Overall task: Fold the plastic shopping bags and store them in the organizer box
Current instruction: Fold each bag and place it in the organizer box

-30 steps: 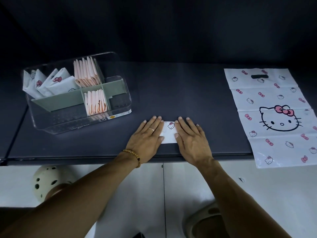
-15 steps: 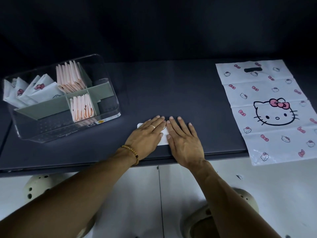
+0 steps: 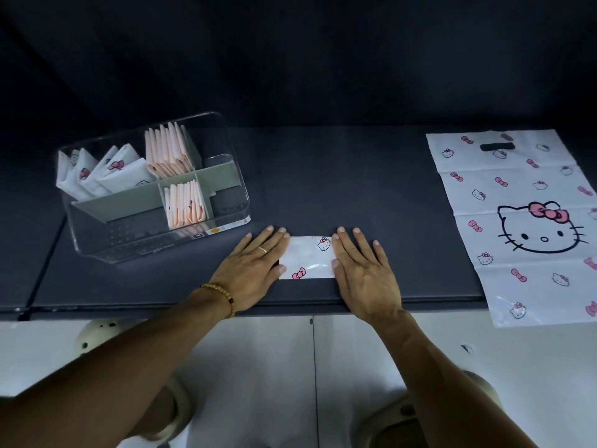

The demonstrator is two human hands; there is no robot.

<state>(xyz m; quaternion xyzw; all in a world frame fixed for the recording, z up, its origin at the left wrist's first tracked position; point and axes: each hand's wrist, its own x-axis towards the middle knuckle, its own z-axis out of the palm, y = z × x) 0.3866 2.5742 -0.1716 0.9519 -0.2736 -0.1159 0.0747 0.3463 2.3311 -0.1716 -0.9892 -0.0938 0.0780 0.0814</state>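
A folded white bag with pink bows and a cat print lies as a small flat strip near the table's front edge. My left hand presses flat on its left end, fingers spread. My right hand presses flat on its right end. Only the strip's middle shows between them. The clear organizer box with grey dividers stands to the left, holding folded white bags and folded pink bags. An unfolded white bag with a large cat face lies flat at the right.
The dark table top ends at a front edge just below my wrists. The unfolded bag hangs over that edge at the right. White floor and pale slippers show below. A dark backdrop rises behind the table.
My hands have slid apart along the folded strip, so more of the white bag shows between them. The view has shifted slightly.
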